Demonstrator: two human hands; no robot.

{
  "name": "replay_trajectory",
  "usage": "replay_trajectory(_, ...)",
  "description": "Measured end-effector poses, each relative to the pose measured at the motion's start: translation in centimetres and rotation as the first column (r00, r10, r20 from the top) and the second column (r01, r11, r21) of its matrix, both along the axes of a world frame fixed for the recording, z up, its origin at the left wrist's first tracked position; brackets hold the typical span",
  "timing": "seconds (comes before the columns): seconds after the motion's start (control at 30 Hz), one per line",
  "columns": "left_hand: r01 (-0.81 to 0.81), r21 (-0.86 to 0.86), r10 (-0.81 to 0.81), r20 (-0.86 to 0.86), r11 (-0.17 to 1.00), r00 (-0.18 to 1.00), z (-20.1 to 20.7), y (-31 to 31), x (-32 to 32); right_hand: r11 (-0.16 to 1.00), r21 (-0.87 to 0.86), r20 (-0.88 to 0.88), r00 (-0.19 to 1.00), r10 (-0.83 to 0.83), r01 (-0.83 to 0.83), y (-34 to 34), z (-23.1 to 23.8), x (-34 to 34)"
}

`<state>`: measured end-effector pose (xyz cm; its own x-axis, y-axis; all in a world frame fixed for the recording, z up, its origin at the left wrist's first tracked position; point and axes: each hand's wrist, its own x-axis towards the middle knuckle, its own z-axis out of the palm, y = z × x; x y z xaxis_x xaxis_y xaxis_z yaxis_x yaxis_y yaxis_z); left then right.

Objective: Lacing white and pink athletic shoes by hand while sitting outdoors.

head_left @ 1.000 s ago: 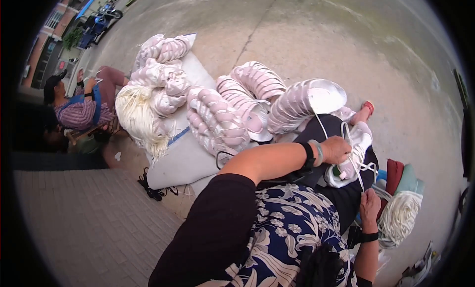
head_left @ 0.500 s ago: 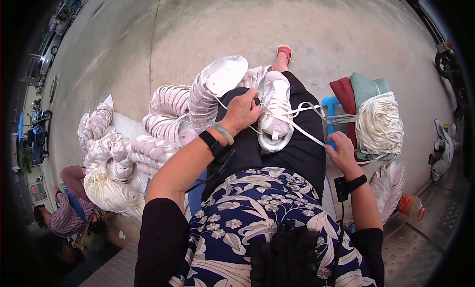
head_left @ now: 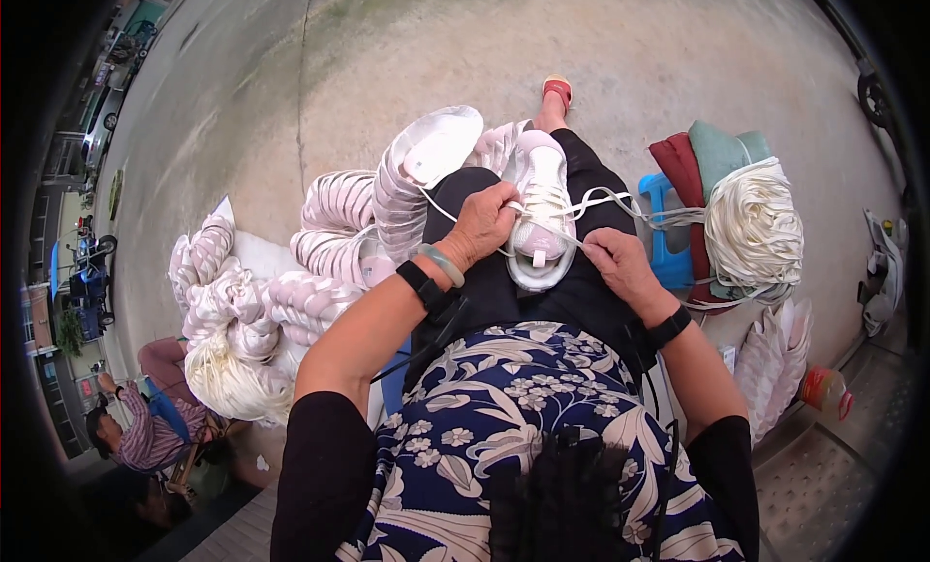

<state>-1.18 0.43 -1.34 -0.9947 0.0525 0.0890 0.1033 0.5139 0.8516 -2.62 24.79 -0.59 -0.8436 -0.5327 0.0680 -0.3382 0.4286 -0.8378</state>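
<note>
A white and pale pink shoe upper (head_left: 541, 160) lies on my black-trousered lap, its heel opening and pull tab toward me. White laces cross its front. My left hand (head_left: 484, 223) is closed at the upper's left side, pinching a white lace at its edge. Close by on the right, my right hand (head_left: 625, 268) has thumb and fingers pressed together on a flat shoelace (head_left: 572, 235) that runs from the eyelets. More lace strands stretch rightward from the upper to a thick white bundle of shoelaces (head_left: 758, 228).
Curved stacks of nested pink-white uppers (head_left: 329, 218) lie left of my knees, beside a second lace bundle (head_left: 232, 373). On the right are a blue plastic stool (head_left: 664, 237), red and green cloths (head_left: 717, 160), more uppers (head_left: 772, 363) and a bottle (head_left: 823, 390). Another person (head_left: 150, 431) sits far left.
My right hand has moved left and inward, from beside the blue stool to the upper's right edge. My left hand stays by the upper, shifted slightly toward it.
</note>
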Motion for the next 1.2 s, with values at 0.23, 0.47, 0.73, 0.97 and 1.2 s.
replay_trajectory(0.23,0.074,-0.060,-0.070,0.062,0.995,0.996,-0.5,-0.3,-0.3,0.998,0.013,0.428,0.902,0.049,-0.061,5.3,1.2,1.2)
replay_trajectory(0.47,0.086,-0.032,-0.083,0.104,0.996,0.991,-0.4,-0.6,0.0,0.998,0.014,0.652,0.757,0.035,-0.058,4.8,1.1,1.3)
replay_trajectory(0.73,0.155,-0.051,-0.152,0.046,0.987,0.987,-0.3,-0.8,1.1,0.996,-0.004,0.708,0.703,0.064,-0.087,1.9,2.0,0.2)
replay_trajectory(0.97,0.125,-0.108,-0.131,-0.047,0.986,0.990,0.0,-0.4,1.1,0.997,-0.005,0.596,0.800,0.066,-0.079,2.1,1.5,0.5)
replay_trajectory(1.2,0.094,-0.071,-0.081,0.169,0.993,0.982,0.6,-0.3,1.1,0.996,0.087,0.502,0.864,-0.035,-0.010,4.5,1.8,0.5)
